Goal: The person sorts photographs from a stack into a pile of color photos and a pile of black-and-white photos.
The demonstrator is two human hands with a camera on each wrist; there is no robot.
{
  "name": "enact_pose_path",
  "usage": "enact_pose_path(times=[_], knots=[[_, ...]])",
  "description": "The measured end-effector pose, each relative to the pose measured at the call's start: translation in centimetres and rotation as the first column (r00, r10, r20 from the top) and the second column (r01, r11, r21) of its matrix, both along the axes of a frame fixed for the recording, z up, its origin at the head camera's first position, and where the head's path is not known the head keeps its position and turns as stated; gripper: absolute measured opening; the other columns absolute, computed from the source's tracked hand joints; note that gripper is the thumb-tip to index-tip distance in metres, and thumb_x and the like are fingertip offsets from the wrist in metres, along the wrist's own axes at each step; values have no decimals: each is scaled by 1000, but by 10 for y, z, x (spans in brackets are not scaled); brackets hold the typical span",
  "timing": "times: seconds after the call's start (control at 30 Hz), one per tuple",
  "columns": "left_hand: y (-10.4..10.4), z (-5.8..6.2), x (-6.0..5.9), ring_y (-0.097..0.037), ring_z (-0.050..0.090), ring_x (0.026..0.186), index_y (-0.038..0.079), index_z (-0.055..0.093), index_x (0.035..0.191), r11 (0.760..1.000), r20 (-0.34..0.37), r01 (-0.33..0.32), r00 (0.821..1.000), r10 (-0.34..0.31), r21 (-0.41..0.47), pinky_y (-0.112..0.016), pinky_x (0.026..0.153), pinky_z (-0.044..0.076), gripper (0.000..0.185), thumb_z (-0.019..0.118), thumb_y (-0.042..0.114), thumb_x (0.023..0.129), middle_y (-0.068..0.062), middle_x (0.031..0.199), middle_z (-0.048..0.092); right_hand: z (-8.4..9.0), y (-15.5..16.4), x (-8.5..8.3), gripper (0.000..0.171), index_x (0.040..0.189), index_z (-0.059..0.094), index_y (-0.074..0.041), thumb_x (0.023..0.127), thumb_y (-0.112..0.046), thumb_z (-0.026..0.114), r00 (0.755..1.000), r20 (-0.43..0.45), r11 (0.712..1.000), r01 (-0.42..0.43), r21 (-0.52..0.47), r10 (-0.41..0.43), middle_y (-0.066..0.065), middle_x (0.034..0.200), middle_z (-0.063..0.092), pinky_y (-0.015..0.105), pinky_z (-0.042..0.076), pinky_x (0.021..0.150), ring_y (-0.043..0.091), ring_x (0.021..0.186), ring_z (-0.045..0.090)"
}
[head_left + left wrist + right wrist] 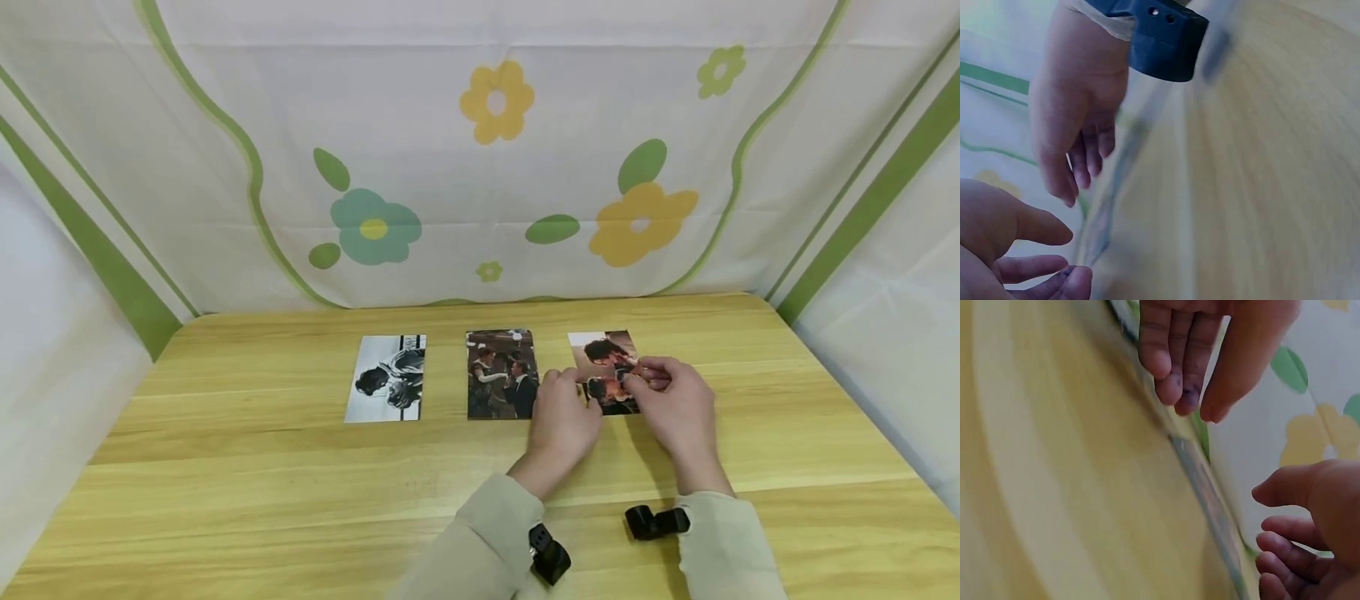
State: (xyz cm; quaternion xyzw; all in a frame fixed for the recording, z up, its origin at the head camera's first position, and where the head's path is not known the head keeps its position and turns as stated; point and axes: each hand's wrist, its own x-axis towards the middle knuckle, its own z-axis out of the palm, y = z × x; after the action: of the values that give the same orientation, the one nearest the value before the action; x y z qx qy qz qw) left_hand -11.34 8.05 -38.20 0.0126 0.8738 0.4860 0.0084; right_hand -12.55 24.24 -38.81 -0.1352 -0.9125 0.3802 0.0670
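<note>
Laid in 1 row on wood-grain tabletop (225, 467), pale yellow w/ long streaks, all 3 thin, flat & rect.: L card (387, 379) (b&w photo), middle card (498, 375) (dark brown scene, 2 main figures), R card (603, 358) (warm-toned photo). Seen in head view, R card a bit askew, btw L-hand grip (564, 421) & R-hand grip (678, 404), partly covered by both. L-hand grip: loose, holding nothing, at card's near-L corner, also just beside middle card. R-hand grip: likewise loose, gap btw thumb & curved fingers, over card's R edge; can't tell if touching. Worn: beige cloth sleeves (480, 542), chunky black wrist cams (551, 557). Behind: creased white cloth (405, 100) w/ rounded flower prints.
</note>
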Motion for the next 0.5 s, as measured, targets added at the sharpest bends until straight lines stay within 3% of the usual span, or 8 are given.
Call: enact_pose_path(times=[0.07,0.2,0.5], knots=[[-10,4,2,-17,58,85,0,74,126,999,-4,14,1000,-14,28,-30,73,51,31,73,5,96,-12,107,68,6,-8,1,43,137,70,-6,101,-30,72,999,-2,999,-32,-33,32,17,125,72,33,51,88,30,112,67],[-37,9,8,-14,60,85,-4,75,120,995,-19,0,1000,2,97,-29,76,54,28,74,3,92,-14,107,69,15,-26,4,43,137,70,-8,101,-31,74,995,-3,990,-97,-99,97,13,126,74,25,53,86,26,111,67],[-106,10,19,-23,72,93,-4,74,119,959,37,-175,985,171,223,-35,83,64,27,76,2,92,-17,110,74,17,-63,10,48,141,68,-11,100,-34,76,977,-43,966,-213,-146,209,12,126,72,36,53,94,25,112,67]])
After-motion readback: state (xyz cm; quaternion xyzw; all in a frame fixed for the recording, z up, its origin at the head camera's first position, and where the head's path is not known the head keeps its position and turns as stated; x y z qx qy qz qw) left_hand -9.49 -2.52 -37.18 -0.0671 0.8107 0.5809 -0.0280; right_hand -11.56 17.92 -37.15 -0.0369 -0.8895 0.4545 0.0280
